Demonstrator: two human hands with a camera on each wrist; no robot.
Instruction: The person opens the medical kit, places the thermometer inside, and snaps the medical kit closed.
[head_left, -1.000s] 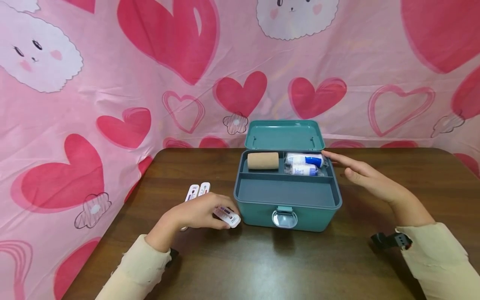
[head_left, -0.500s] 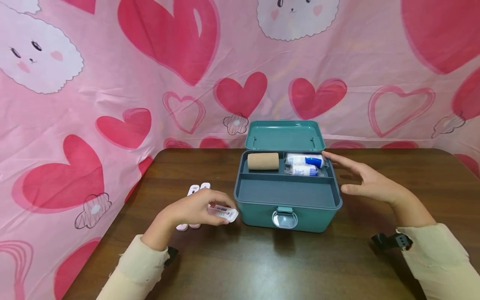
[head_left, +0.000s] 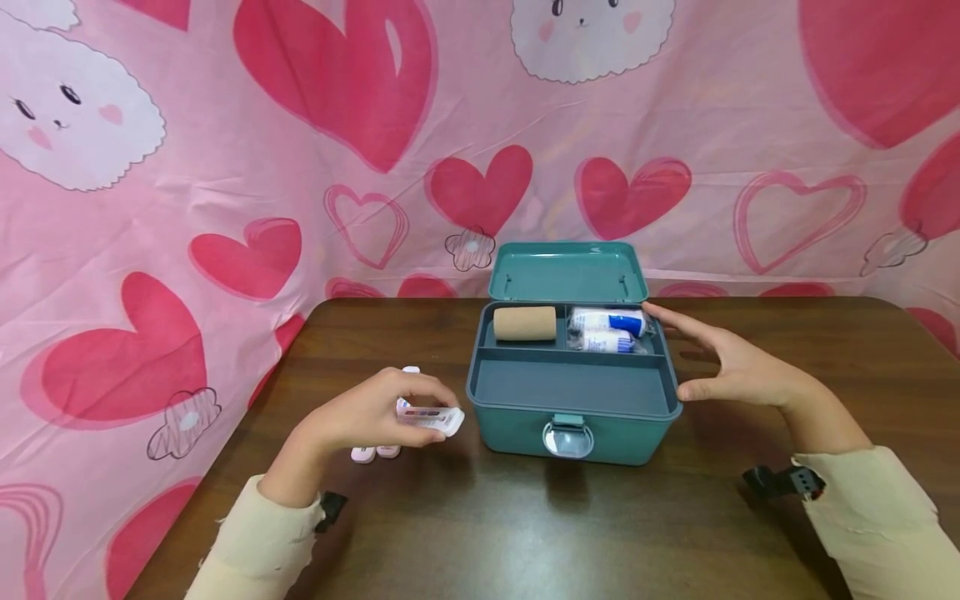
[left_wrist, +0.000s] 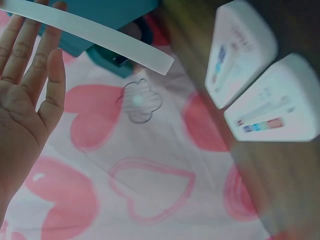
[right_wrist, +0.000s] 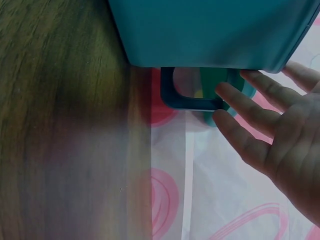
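In the head view my left hand (head_left: 371,408) pinches a slim white case with coloured print (head_left: 435,419) between thumb and fingers, left of the teal box. The left wrist view shows this case (left_wrist: 115,37) edge-on across the fingers. Two similar white cases (left_wrist: 242,52) lie side by side on the table, partly hidden under the hand in the head view. My right hand (head_left: 750,367) is spread against the right side of the teal box (head_left: 525,429), fingertip near the back corner, thumb at the front rim. The right wrist view shows extended fingers (right_wrist: 250,105) by the box's handle.
The box lid (head_left: 568,271) stands open at the back. A grey tray (head_left: 570,383) in the box holds a tan roll (head_left: 525,323) and wrapped bandage rolls (head_left: 607,329). Pink heart-patterned cloth (head_left: 465,100) hangs behind the brown table (head_left: 525,533).
My left hand has drawn left, away from the box, lifting the white case and turning it flatter. My right thumb has spread down to the box's front rim.
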